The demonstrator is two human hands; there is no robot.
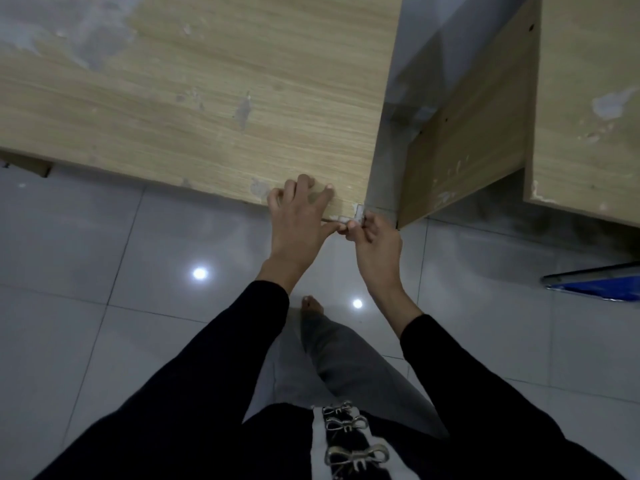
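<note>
Our right hand [375,244] pinches the white corner piece [358,216] against the counter [207,98] corner; our left hand [298,218], fingers spread, braces it.

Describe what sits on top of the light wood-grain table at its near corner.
The left hand rests spread fingers on the light wood-grain table; the right hand pinches a small whitish corner piece at its corner. Fingers hide the piece's lower part.

1. Your footage is pretty dim and greyish overall, and kinda soft too.
2. Two overhead-light glare spots bounce off your glossy floor [104,323].
3. Your wide lens bends the desk [173,98] edges, with murky shadow underneath.
</note>
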